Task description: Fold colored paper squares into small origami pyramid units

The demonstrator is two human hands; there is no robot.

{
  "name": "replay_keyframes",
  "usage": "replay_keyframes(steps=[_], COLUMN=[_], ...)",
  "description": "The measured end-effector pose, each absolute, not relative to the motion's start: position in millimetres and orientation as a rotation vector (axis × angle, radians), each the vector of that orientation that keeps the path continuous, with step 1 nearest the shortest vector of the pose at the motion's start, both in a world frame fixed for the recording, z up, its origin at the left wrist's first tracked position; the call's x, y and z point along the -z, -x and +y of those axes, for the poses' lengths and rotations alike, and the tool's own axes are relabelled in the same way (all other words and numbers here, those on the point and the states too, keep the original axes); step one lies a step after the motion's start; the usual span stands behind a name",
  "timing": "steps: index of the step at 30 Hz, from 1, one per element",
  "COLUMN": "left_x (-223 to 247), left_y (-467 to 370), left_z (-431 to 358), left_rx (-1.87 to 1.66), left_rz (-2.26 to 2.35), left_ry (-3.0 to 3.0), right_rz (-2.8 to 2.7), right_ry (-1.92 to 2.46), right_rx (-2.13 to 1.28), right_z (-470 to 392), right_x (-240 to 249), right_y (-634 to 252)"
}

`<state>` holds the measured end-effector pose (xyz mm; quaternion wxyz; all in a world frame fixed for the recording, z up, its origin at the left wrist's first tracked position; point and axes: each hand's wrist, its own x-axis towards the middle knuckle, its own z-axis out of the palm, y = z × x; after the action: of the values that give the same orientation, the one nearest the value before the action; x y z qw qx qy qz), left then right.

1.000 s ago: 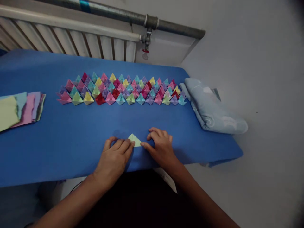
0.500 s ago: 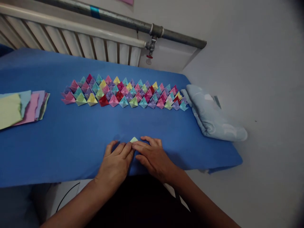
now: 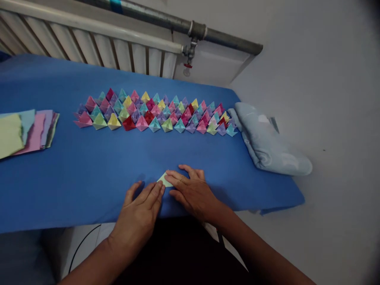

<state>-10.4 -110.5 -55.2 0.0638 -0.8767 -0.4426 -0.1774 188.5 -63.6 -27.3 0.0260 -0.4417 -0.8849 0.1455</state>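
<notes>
A small folded piece of pale green paper (image 3: 165, 181) lies on the blue-covered table near its front edge. My right hand (image 3: 191, 192) is over it from the right, with its outstretched fingers pressing on the paper's upper right part and covering some of it. From the left, the fingertips of my left hand (image 3: 141, 208) touch the lower left edge; its fingers are extended and the thumb stands apart. Beyond both hands, many folded paper boats (image 3: 154, 126) in several colours stand in tight rows.
A stack of coloured paper sheets (image 3: 38, 132) with torn edges lies at the left. At the right is a folded light blue cloth (image 3: 267, 144) beside the wall. A white radiator (image 3: 118, 55) and a metal pipe (image 3: 231, 39) run behind the table (image 3: 89, 174).
My left hand has drawn slightly left and down, and more of the green paper now shows between the hands. My right hand stays over it. The view has shifted a little.
</notes>
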Motion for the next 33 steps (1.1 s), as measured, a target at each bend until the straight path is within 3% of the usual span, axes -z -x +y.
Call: replay_keyframes(steps=[22, 33], left_x=[43.6, 38.6], left_y=[2.0, 4.1], left_z=[-92.8, -81.1], left_rx=[0.348, 0.398], left_rz=[-1.324, -1.331], left_ry=[2.729, 2.797], right_rz=[-2.621, -2.068], right_ry=[1.219, 1.329], right_rx=[-0.299, -0.614], right_z=[-66.4, -52.1], right_x=[39.1, 41.9], right_y=[-192.6, -210.4])
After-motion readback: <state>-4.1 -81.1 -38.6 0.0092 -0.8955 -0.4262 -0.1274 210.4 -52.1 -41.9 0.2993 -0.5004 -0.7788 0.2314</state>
